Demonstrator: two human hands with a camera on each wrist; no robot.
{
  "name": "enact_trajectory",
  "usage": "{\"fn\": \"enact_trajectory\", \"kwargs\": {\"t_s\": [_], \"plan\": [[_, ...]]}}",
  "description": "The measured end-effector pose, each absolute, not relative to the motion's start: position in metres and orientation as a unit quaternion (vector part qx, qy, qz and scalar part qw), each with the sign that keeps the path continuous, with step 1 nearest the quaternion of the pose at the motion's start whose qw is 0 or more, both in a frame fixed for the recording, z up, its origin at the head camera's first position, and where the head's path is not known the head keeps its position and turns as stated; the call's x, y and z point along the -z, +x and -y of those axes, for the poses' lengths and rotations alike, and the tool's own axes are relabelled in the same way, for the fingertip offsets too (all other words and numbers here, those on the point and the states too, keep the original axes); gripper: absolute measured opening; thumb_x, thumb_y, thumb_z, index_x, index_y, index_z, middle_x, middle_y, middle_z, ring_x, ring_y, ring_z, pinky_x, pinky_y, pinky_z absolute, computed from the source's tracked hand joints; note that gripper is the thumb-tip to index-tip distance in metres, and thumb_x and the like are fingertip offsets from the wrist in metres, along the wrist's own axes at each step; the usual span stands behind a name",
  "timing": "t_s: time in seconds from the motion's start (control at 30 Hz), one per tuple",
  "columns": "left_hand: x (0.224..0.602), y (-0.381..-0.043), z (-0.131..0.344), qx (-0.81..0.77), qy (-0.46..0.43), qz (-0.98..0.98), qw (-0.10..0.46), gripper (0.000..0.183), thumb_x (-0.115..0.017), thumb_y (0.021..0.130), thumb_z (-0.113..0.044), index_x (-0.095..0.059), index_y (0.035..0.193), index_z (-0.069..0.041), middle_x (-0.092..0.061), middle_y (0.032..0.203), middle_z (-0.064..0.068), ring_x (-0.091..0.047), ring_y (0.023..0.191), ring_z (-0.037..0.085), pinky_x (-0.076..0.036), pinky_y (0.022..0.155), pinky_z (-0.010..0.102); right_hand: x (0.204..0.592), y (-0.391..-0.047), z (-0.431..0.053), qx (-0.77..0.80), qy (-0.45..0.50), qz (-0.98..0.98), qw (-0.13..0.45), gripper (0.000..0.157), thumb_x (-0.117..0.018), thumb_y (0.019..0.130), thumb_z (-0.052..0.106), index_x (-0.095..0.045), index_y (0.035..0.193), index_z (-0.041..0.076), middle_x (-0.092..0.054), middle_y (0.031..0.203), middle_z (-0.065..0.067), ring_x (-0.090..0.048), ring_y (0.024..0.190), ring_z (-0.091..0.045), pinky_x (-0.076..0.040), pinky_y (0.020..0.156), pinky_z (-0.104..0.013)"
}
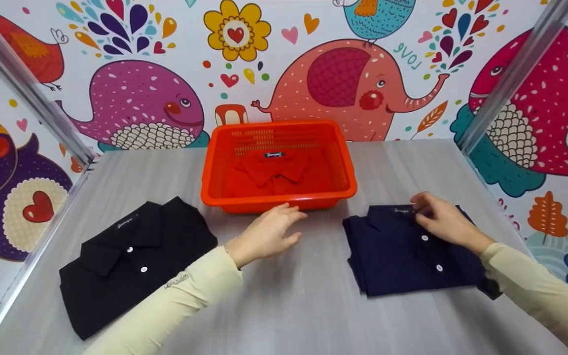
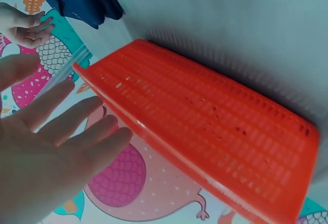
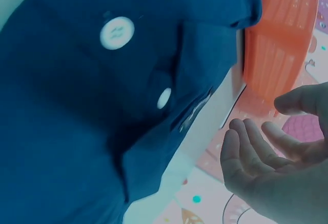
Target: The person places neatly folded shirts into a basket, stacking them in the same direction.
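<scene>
A folded navy shirt (image 1: 397, 261) with white buttons lies on the right of the table. Over its collar hovers my right hand (image 1: 442, 219), its fingers loosely bent with nothing between them; the right wrist view shows a gap between this hand (image 3: 277, 167) and the cloth. In front of the orange basket (image 1: 284, 201) is my left hand (image 1: 269, 234), fingers extended and holding nothing, with fingertips close to the front rim. Inside the basket sits a folded red shirt (image 1: 276, 172), collar up. On the left lies a folded black shirt (image 1: 165, 236), set at a slant.
Behind the grey table (image 1: 303, 305) stands a wall (image 1: 165, 29) printed with cartoon animals. Metal posts (image 1: 515, 79) rise at the table's two back corners. The basket is near the back edge, between the black and navy shirts.
</scene>
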State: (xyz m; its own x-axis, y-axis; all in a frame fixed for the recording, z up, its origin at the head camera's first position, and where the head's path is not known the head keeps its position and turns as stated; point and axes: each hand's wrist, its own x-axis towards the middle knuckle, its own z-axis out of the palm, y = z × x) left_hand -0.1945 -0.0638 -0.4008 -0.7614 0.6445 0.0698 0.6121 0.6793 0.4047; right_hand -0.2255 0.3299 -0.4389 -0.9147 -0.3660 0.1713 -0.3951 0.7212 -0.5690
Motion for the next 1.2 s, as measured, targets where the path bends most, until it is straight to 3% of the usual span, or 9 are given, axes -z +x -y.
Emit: {"fn": "enact_trajectory", "kwargs": {"t_s": [0.37, 0.53, 0.67, 0.9, 1.07, 1.2], "plan": [[0.440, -0.198, 0.038, -0.167, 0.348, -0.922, 0.024, 0.035, -0.065, 0.090, -0.016, -0.064, 0.121, -0.001, -0.062, 0.123, 0.016, -0.057, 0.114, 0.033, -0.043, 0.099, 0.041, 0.447, -0.227, -0.365, -0.319, 0.205, 0.924, 0.053, 0.035, -0.064, 0.078, -0.010, -0.051, 0.111, -0.013, -0.060, 0.099, -0.031, -0.061, 0.086, -0.044, -0.050, 0.074, -0.046], [0.457, -0.202, 0.025, -0.207, 0.328, -0.921, 0.038, 0.032, -0.066, 0.088, -0.014, -0.065, 0.115, 0.001, -0.066, 0.111, 0.014, -0.062, 0.099, 0.031, -0.051, 0.087, 0.040, 0.447, -0.226, -0.383, -0.303, 0.176, 0.936, 0.036, 0.039, -0.064, 0.080, -0.008, -0.048, 0.114, -0.014, -0.058, 0.102, -0.036, -0.058, 0.090, -0.049, -0.047, 0.079, -0.057], [0.461, -0.210, 0.010, -0.229, 0.313, -0.920, 0.057, 0.030, -0.067, 0.085, -0.013, -0.067, 0.110, 0.004, -0.068, 0.105, 0.015, -0.063, 0.097, 0.032, -0.051, 0.086, 0.038, 0.447, -0.226, -0.397, -0.286, 0.141, 0.948, 0.011, 0.041, -0.064, 0.083, -0.005, -0.045, 0.118, -0.016, -0.052, 0.109, -0.042, -0.053, 0.096, -0.055, -0.043, 0.083, -0.065], [0.456, -0.218, -0.020, -0.268, 0.223, -0.924, 0.159, 0.028, -0.066, 0.085, -0.018, -0.069, 0.103, 0.004, -0.069, 0.098, 0.013, -0.064, 0.089, 0.029, -0.051, 0.077, 0.034, 0.451, -0.220, -0.423, -0.255, 0.081, 0.963, -0.037, 0.047, -0.064, 0.087, 0.005, -0.041, 0.120, -0.020, -0.047, 0.112, -0.046, -0.049, 0.099, -0.058, -0.041, 0.082, -0.067], [0.455, -0.216, -0.036, -0.339, 0.111, -0.904, 0.236, 0.020, -0.065, 0.087, -0.017, -0.062, 0.073, -0.002, -0.058, 0.072, 0.005, -0.051, 0.063, 0.018, -0.047, 0.060, 0.030, 0.458, -0.214, -0.433, -0.262, 0.049, 0.960, -0.085, 0.050, -0.059, 0.090, 0.008, -0.036, 0.122, -0.022, -0.043, 0.115, -0.049, -0.046, 0.103, -0.059, -0.041, 0.085, -0.066], [0.460, -0.212, -0.050, -0.458, 0.026, -0.840, 0.290, 0.021, -0.061, 0.088, -0.010, -0.051, 0.070, -0.005, -0.053, 0.066, 0.005, -0.052, 0.057, 0.018, -0.054, 0.065, 0.034, 0.461, -0.209, -0.438, -0.289, 0.017, 0.949, -0.126, 0.052, -0.054, 0.095, 0.013, -0.032, 0.124, -0.025, -0.040, 0.119, -0.050, -0.047, 0.105, -0.056, -0.044, 0.086, -0.062]]}}
